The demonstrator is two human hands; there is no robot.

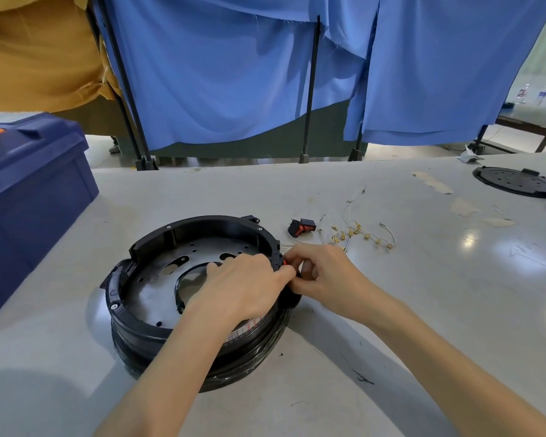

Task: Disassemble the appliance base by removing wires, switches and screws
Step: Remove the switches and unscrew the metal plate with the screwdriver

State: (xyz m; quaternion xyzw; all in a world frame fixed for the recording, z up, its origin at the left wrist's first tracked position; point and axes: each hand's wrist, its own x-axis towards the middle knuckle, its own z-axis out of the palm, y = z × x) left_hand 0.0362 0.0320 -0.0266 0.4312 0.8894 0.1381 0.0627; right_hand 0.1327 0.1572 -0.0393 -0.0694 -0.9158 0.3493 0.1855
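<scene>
left hand [243, 285] grips base [202, 223] rim | right hand [323, 274] pinches switch [285, 262] (orange)

Two hands: left hand [243, 285], right hand [325, 274]. One appliance base [145, 298], round, black, under both. Three screws [169, 227] counted on rim, beyond and left of left hand. Two switches: one loose switch [301, 228] on bench [391, 310] just beyond right hand; second switch [285, 262], red sliver only, between hands. One tangle of white wires [356, 230] beyond right hand; strand count unclear, brass terminals roughly ten. One blue crate [29, 190] far left of left hand. One black disc [514, 181] far right of right hand.
</scene>
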